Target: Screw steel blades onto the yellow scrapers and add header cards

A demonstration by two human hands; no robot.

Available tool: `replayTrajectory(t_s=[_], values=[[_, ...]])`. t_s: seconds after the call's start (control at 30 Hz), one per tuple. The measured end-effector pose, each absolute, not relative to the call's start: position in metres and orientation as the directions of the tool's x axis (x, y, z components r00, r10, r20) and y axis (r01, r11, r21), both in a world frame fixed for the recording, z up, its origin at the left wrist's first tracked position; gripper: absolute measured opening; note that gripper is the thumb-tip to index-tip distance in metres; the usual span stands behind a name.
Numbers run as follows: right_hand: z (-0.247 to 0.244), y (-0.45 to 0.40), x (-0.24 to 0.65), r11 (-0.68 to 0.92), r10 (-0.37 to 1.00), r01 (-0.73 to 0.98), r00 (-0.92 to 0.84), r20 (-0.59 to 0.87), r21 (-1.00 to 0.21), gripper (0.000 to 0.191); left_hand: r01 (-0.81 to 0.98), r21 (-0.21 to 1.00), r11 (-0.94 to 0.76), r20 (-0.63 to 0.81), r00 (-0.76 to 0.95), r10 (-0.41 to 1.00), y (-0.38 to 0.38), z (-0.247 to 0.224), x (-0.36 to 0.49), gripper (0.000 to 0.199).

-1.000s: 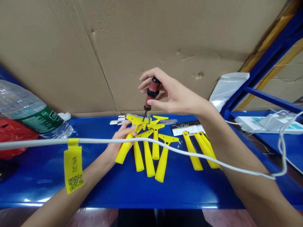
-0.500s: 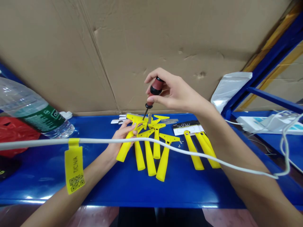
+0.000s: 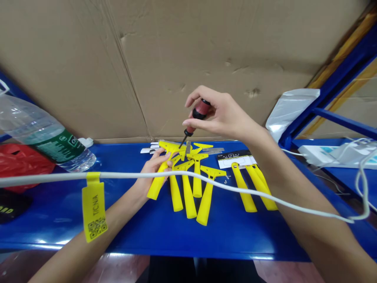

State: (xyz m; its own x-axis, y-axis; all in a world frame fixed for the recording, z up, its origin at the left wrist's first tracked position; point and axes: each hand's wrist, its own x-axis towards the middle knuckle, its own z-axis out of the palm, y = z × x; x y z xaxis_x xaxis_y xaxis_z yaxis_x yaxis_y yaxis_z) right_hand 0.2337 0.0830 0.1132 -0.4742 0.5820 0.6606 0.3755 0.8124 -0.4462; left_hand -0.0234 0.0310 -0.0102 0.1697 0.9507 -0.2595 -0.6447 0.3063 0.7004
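Screwdriver [image 3: 200, 112] leaning further, yellow scraper [image 3: 157, 184] in left hand [image 3: 150, 169], near table's far edge [image 3: 123, 145]

The screwdriver [image 3: 201, 109] is red and black, the bottle label [image 3: 61, 146] green, the tabletop [image 3: 141, 232] plain blue.

Odds and ends around the edges
A green-labelled bottle [image 3: 55, 143] and red bag [image 3: 23, 163] on the left, a white power strip [image 3: 312, 154] on the right, cardboard [image 3: 165, 59] at the far side, a yellow-tagged white cable [image 3: 265, 195] crossing nearer me.
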Motion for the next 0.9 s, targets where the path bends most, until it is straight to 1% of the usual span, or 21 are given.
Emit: replayTrajectory(t_s=[0.07,0.17,0.23,0.27,0.37,0.43,0.47,0.57,0.6,0.67,0.73,0.8,0.83,0.9], values=[[0.1142,0.0812,0.2332,0.809,0.585,0.397,-0.462,0.667,-0.434,0.044,-0.650,0.697,0.304,-0.241,0.188,0.952,0.0299,-0.0098,-0.0229,0.043],[0.1146,0.0794,0.2342,0.813,0.577,0.294,-0.520,0.629,-0.503,0.053,-0.643,0.701,0.308,-0.213,0.224,0.951,0.0291,-0.0097,-0.0220,0.040],[0.1137,0.0804,0.2349,0.802,0.577,0.234,-0.542,0.611,-0.550,0.049,-0.639,0.700,0.319,-0.224,0.227,0.948,0.0294,-0.0092,-0.0219,0.041],[0.1131,0.0814,0.2349,0.799,0.581,0.231,-0.537,0.612,-0.555,0.046,-0.641,0.696,0.322,-0.235,0.221,0.947,0.0296,-0.0087,-0.0219,0.042],[0.1119,0.0849,0.2337,0.805,0.593,0.337,-0.478,0.648,-0.488,0.042,-0.656,0.683,0.321,-0.257,0.194,0.947,0.0297,-0.0067,-0.0222,0.043],[0.1118,0.0858,0.2327,0.794,0.601,0.415,-0.434,0.671,-0.444,0.047,-0.661,0.678,0.320,-0.261,0.191,0.946,0.0293,-0.0056,-0.0221,0.043],[0.1118,0.0858,0.2324,0.792,0.603,0.420,-0.428,0.673,-0.443,0.052,-0.661,0.678,0.321,-0.259,0.194,0.946,0.0291,-0.0053,-0.0219,0.043],[0.1112,0.0845,0.2325,0.798,0.599,0.299,-0.492,0.632,-0.524,0.065,-0.657,0.683,0.319,-0.255,0.195,0.947,0.0292,-0.0048,-0.0210,0.044],[0.1109,0.0841,0.2326,0.791,0.597,0.254,-0.517,0.613,-0.556,0.065,-0.658,0.683,0.318,-0.258,0.190,0.947,0.0294,-0.0047,-0.0208,0.044],[0.1105,0.0837,0.2324,0.780,0.600,0.228,-0.535,0.595,-0.582,0.058,-0.661,0.679,0.320,-0.270,0.181,0.946,0.0294,-0.0045,-0.0204,0.045],[0.1106,0.0835,0.2314,0.793,0.600,0.281,-0.509,0.617,-0.540,0.050,-0.661,0.679,0.320,-0.269,0.182,0.946,0.0288,-0.0047,-0.0204,0.046],[0.1114,0.0825,0.2300,0.805,0.593,0.345,-0.464,0.658,-0.483,0.049,-0.651,0.692,0.313,-0.245,0.196,0.949,0.0278,-0.0055,-0.0204,0.044],[0.1120,0.0815,0.2293,0.808,0.588,0.354,-0.454,0.669,-0.470,0.050,-0.644,0.701,0.306,-0.232,0.199,0.952,0.0274,-0.0061,-0.0205,0.043],[0.1128,0.0792,0.2285,0.814,0.581,0.315,-0.481,0.657,-0.489,0.054,-0.633,0.716,0.294,-0.215,0.201,0.956,0.0273,-0.0075,-0.0207,0.043]])
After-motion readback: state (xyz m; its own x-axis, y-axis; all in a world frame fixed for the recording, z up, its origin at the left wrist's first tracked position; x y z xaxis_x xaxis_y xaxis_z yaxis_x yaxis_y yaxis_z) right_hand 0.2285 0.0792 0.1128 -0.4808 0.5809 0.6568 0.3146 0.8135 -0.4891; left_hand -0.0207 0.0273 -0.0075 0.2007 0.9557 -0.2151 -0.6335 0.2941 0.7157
